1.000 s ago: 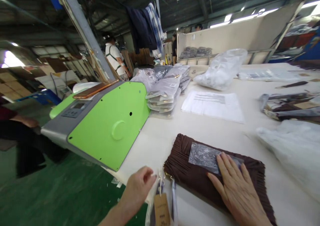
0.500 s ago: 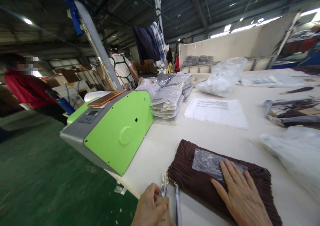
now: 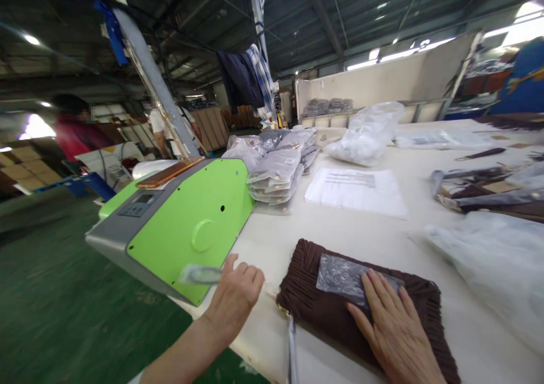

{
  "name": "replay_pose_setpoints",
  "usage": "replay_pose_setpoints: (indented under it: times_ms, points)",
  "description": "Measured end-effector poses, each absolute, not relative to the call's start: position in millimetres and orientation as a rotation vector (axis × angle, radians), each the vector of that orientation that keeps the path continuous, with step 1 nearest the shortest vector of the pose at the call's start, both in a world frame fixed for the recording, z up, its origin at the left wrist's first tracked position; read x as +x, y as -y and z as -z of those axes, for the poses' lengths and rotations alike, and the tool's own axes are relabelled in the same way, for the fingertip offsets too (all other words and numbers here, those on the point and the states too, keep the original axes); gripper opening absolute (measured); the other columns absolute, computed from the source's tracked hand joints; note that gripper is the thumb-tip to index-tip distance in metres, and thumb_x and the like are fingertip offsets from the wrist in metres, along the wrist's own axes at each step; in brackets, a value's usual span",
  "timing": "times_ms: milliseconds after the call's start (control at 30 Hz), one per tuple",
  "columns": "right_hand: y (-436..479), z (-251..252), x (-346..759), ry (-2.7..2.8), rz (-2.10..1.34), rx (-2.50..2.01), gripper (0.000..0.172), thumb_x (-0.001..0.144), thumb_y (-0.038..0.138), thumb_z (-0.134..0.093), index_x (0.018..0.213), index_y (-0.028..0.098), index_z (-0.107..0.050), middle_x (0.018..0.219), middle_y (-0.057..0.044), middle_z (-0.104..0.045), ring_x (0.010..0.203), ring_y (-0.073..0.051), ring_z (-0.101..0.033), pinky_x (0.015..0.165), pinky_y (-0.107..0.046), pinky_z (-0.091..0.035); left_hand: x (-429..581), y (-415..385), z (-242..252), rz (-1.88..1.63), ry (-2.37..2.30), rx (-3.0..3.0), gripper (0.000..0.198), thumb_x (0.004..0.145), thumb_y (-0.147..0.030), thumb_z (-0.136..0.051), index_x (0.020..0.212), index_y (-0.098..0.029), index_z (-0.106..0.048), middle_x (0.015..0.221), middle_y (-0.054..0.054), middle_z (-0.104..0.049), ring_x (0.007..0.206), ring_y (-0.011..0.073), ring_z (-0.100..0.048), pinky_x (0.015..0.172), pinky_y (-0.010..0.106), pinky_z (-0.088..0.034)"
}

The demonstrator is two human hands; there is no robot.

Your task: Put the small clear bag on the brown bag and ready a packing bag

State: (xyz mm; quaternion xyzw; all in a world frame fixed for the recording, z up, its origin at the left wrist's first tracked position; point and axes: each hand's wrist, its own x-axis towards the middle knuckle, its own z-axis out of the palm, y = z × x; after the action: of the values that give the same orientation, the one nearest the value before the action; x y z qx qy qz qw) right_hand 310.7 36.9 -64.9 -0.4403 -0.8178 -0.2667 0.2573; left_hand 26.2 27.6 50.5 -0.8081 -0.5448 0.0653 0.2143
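A dark brown fringed clutch bag (image 3: pixel 327 321) lies on the white table with a grey plastic-covered patch (image 3: pixel 340 273) on top. My right hand (image 3: pixel 391 321) rests flat on the bag and the patch's right part, fingers extended. To the left of the bag, my left hand (image 3: pixel 240 288) is closed, gripping a plastic-wrapped strap (image 3: pixel 202 274) whose blurred end sticks out leftward in front of the green machine. From the zip at the bag's left corner, a thin wrapped zip pull (image 3: pixel 292 344) hangs down onto the table.
A green and grey machine (image 3: pixel 191 225) stands at the table's left edge, with a brown phone-like slab on it. Behind are stacked bagged items (image 3: pixel 276 174), a printed sheet (image 3: pixel 357 191) and a clear plastic bag (image 3: pixel 368 135). Wrapped straps (image 3: pixel 488 188) and plastic (image 3: pixel 480 259) lie right. People stand beyond.
My left hand has moved up and left from the bag's corner, swinging the wrapped strap toward the machine. My right hand stays on the bag. The view has shifted slightly.
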Motion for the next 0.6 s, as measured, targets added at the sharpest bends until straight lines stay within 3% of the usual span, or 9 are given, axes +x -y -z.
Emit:
replay_pose_setpoints:
  times_ms: [100,200,300,433,533,600]
  points:
    - [-36.3,65.9,308.4,2.215,0.713,-1.274,0.038,0.092,0.028,-0.03,0.111,0.016,-0.06,0.123,-0.019,-0.055,0.124,-0.036,-0.039,0.091,-0.059,-0.038,57.4,-45.4,-62.4,-0.185,0.966,-2.24,0.026,0.082,-0.003,-0.038,0.077,-0.016,-0.06,0.066,0.003,-0.062,0.066,0.0203,-0.058,0.1,0.053,-0.032]
    - [-37.3,67.7,306.5,2.183,0.69,-1.347,0.047,0.092,0.039,-0.03,0.119,0.009,-0.054,0.126,-0.021,-0.053,0.12,-0.034,-0.044,0.094,-0.057,-0.037,91.7,-53.6,-63.1,-0.233,0.479,-2.235,0.023,0.08,-0.012,-0.044,0.086,-0.011,-0.066,0.082,0.01,-0.068,0.087,0.0272,-0.061,0.108,0.053,-0.025]
    - [-38.3,69.4,306.1,2.127,0.709,-1.387,0.052,0.092,0.043,-0.028,0.119,0.007,-0.053,0.124,-0.02,-0.054,0.118,-0.032,-0.047,0.095,-0.054,-0.037,116.9,-55.9,-56.5,-0.351,0.15,-2.294,0.025,0.078,-0.013,-0.047,0.088,-0.016,-0.069,0.094,0.005,-0.07,0.107,0.0285,-0.055,0.115,0.048,-0.02]
    - [-36.1,67.8,307.1,2.208,0.744,-1.358,0.036,0.089,0.038,-0.039,0.11,0.019,-0.06,0.117,-0.013,-0.06,0.118,-0.033,-0.046,0.095,-0.054,-0.037,119.8,-66.4,-48.1,-0.41,0.075,-2.617,0.033,0.086,-0.012,-0.037,0.09,-0.025,-0.067,0.094,-0.001,-0.07,0.12,0.019,-0.047,0.119,0.038,-0.01]
    - [-34.1,64.4,306.1,2.232,0.724,-1.362,0.032,0.088,0.035,-0.045,0.112,0.02,-0.059,0.116,-0.012,-0.06,0.118,-0.033,-0.045,0.095,-0.055,-0.036,103.4,-80.4,-39.4,-0.3,0.2,-2.974,0.038,0.092,-0.014,-0.029,0.115,-0.029,-0.054,0.124,0.0,-0.057,0.133,0.0105,-0.026,0.117,0.036,-0.007]
    - [-33.8,62.1,304.4,2.182,0.706,-1.404,0.039,0.088,0.04,-0.044,0.116,0.015,-0.056,0.118,-0.015,-0.059,0.119,-0.032,-0.045,0.096,-0.053,-0.035,92.1,-87.2,-29.0,-0.058,0.284,-3.016,0.041,0.092,-0.013,-0.029,0.128,-0.029,-0.041,0.137,0.004,-0.045,0.135,0.0151,-0.024,0.115,0.044,-0.014]
